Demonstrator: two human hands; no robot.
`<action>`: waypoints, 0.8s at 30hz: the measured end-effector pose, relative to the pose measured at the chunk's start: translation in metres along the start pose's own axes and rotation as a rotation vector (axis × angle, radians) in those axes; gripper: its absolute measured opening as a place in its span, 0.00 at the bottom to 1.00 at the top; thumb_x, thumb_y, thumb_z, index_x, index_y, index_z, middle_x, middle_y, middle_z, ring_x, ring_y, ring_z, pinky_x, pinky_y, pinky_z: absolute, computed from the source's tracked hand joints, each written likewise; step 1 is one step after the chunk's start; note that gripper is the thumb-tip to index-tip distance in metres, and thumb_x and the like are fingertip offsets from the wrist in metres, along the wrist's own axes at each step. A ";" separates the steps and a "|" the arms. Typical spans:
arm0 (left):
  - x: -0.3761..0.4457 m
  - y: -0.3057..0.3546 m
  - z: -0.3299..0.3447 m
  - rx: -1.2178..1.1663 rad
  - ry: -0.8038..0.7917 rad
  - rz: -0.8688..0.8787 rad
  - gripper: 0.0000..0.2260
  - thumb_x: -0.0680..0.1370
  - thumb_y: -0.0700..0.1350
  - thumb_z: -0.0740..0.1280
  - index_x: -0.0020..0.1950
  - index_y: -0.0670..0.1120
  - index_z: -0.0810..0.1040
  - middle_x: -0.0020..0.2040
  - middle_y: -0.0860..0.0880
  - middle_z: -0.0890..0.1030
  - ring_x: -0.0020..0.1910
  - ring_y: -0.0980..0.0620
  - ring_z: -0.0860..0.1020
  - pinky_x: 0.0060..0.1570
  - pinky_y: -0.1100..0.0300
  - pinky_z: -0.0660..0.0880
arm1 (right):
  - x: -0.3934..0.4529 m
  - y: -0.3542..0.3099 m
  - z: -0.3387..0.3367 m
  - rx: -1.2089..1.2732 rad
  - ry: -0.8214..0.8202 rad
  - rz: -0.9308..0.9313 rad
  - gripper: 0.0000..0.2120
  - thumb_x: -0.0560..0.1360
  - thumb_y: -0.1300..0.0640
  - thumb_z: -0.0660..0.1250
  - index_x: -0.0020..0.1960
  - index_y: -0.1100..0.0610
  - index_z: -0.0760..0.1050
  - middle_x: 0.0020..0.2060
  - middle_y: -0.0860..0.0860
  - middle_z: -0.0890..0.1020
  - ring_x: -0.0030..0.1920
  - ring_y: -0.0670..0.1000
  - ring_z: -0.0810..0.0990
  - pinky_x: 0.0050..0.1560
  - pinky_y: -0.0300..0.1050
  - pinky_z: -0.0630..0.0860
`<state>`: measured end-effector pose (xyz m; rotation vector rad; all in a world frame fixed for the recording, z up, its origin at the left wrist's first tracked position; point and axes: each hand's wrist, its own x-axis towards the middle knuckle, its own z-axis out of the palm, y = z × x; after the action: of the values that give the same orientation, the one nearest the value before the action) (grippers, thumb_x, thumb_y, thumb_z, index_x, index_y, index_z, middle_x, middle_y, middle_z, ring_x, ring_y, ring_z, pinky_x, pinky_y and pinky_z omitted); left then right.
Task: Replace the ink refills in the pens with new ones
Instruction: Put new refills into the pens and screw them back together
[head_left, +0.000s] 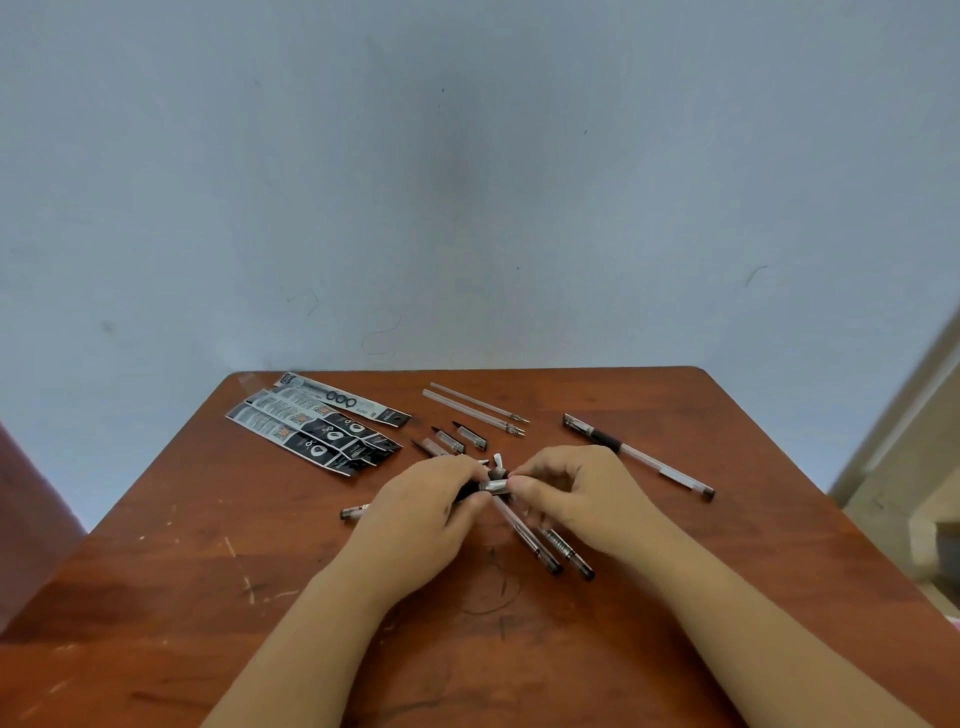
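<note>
My left hand (431, 512) and my right hand (576, 496) meet at the table's middle, both gripping one pen (493, 486) by its metal collar; its tail end (353, 512) pokes out left of my left hand. Two more pens (545, 551) lie under my right hand, pointing toward me. A whole capped pen (639, 457) lies to the right. Two clear refills (475, 408) rest at the back. Three pen caps (457, 440) lie just beyond my hands. Black-and-white refill packets (317, 428) are fanned out at the back left.
The brown wooden table (208, 597) is scratched and ink-marked. A pale blue wall (467, 182) rises right behind its far edge. A dark red object (31, 519) sits off the left side, and a beige floor step (914, 499) off the right.
</note>
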<state>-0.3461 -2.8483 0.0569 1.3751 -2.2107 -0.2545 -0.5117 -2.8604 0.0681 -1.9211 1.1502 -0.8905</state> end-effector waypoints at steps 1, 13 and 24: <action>0.000 0.000 0.000 -0.002 0.004 0.000 0.08 0.79 0.48 0.58 0.55 0.51 0.73 0.46 0.57 0.72 0.46 0.59 0.70 0.46 0.67 0.66 | 0.000 0.000 0.000 -0.006 -0.009 -0.003 0.11 0.73 0.60 0.66 0.35 0.46 0.75 0.26 0.45 0.78 0.25 0.40 0.76 0.31 0.32 0.75; 0.000 -0.005 0.004 0.091 -0.071 -0.015 0.11 0.80 0.50 0.55 0.55 0.51 0.75 0.48 0.52 0.80 0.49 0.52 0.76 0.44 0.57 0.71 | 0.003 0.005 0.005 0.022 -0.114 0.053 0.11 0.75 0.66 0.60 0.43 0.52 0.75 0.29 0.46 0.78 0.27 0.38 0.77 0.32 0.29 0.75; -0.001 -0.006 0.003 0.057 0.011 0.042 0.18 0.77 0.55 0.49 0.54 0.52 0.76 0.43 0.53 0.79 0.43 0.54 0.75 0.40 0.59 0.70 | 0.002 0.002 0.000 -0.035 -0.068 0.001 0.12 0.73 0.61 0.64 0.39 0.43 0.74 0.31 0.45 0.79 0.30 0.39 0.76 0.34 0.32 0.75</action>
<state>-0.3429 -2.8508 0.0514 1.3550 -2.2511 -0.1703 -0.5118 -2.8631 0.0675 -1.9635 1.1340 -0.8034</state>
